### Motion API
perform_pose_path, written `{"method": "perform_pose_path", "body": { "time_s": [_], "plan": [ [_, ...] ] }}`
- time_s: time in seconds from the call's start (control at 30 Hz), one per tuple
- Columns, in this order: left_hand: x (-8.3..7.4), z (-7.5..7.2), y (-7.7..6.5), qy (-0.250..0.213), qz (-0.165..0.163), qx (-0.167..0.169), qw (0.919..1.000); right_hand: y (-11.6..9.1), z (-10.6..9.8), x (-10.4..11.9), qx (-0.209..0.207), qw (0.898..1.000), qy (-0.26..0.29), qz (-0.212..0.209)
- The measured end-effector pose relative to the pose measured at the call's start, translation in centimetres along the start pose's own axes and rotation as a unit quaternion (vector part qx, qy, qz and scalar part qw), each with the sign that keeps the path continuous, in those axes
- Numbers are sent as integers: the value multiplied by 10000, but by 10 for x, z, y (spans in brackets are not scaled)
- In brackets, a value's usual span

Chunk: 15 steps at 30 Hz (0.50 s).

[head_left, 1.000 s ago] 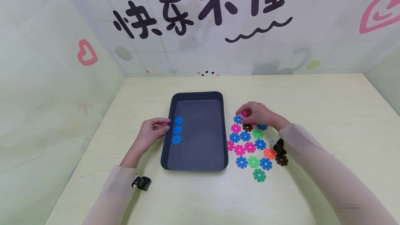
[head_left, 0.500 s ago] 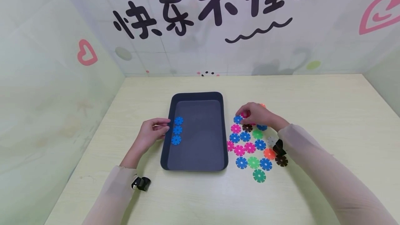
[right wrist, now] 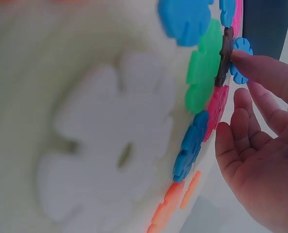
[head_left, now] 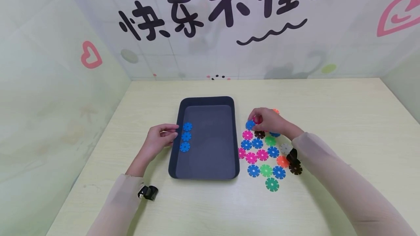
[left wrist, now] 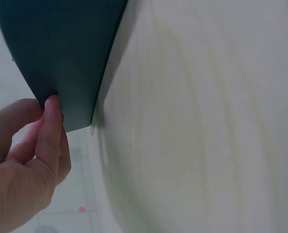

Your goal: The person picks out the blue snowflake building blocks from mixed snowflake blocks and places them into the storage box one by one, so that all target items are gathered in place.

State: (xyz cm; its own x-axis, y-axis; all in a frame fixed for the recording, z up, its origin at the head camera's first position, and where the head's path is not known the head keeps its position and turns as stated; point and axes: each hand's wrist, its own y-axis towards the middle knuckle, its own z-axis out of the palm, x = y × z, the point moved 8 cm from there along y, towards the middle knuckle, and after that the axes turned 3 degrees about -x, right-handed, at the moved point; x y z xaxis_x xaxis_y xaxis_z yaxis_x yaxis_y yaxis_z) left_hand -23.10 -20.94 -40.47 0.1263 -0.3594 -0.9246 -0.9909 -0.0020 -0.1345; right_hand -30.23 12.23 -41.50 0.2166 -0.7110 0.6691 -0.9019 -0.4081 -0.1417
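Observation:
My left hand (head_left: pixel 158 138) pinches the left rim of a dark grey rectangular tray (head_left: pixel 213 137); the left wrist view has fingertips at the rim and along the outer wall. Three blue snowflake discs (head_left: pixel 186 136) lie in a column inside, along the tray's left side. Right of the tray, my right hand (head_left: pixel 270 120) pinches a blue snowflake disc (right wrist: pixel 241 60) between thumb and forefinger, at the far end of a spread of discs. Its other fingers are bent and hold nothing. A pink disc (head_left: pixel 257 120) is partly hidden behind that hand.
Several more slotted discs lie near the right hand: blue (head_left: pixel 257 143), pink (head_left: pixel 251 157), light green (head_left: pixel 266 170), orange (head_left: pixel 283 161), dark brown (head_left: pixel 295 168) and a whitish one (right wrist: pixel 110 141). A printed wall cloth (head_left: pixel 203 57) stands behind the table (head_left: pixel 203 207).
The blue disc under my right fingertips has shifted and tilted slightly, and the right hand has moved a touch to the right. The left hand and the tray stay put.

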Motion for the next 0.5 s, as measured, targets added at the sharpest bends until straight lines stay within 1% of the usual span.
{"method": "perform_pose_path", "body": {
  "time_s": [0.27, 0.5],
  "plan": [
    [0, 0, 0, -3, 2, -6, 10000, -3, 0, 6, -25, 10000, -37, -83],
    [-1, 0, -1, 58, 20, -25, 10000, -3, 0, 6, -27, 9998, -35, -177]
  ]
}}
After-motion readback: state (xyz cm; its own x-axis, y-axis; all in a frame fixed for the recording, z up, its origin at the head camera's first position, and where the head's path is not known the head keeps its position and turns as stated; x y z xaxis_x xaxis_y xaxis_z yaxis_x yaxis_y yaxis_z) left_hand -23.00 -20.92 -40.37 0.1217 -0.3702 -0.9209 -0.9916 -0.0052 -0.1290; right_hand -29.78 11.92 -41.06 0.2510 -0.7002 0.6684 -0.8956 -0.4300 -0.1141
